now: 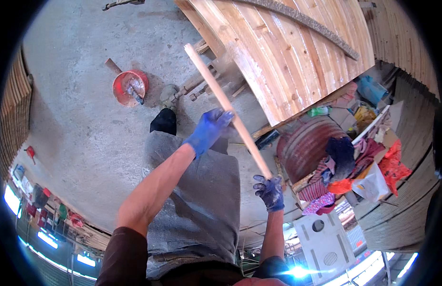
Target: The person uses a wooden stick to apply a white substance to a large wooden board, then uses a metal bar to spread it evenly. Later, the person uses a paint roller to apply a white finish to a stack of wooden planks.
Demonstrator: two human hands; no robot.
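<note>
A long, narrow wooden strip (212,84) slants across the middle, away from my body toward the upper left. My left hand (209,131), in a blue glove, is closed on the strip near its middle. At the strip's near right end, my right hand (270,193) grips it in a darker, stained glove. Just beyond the strip lies a large panel of wooden boards (278,57) set side by side, with whitish smears along its surface. A rough dark bar (309,24) runs across that panel.
An orange-red bucket (130,87) with paste and a tool stands on the concrete floor (73,109) at left. Below the panel are metal clamp parts (188,85). To the right, a rusty drum (306,143) sits beside a heap of cloths (342,155). A grey apron (192,190) covers my lap.
</note>
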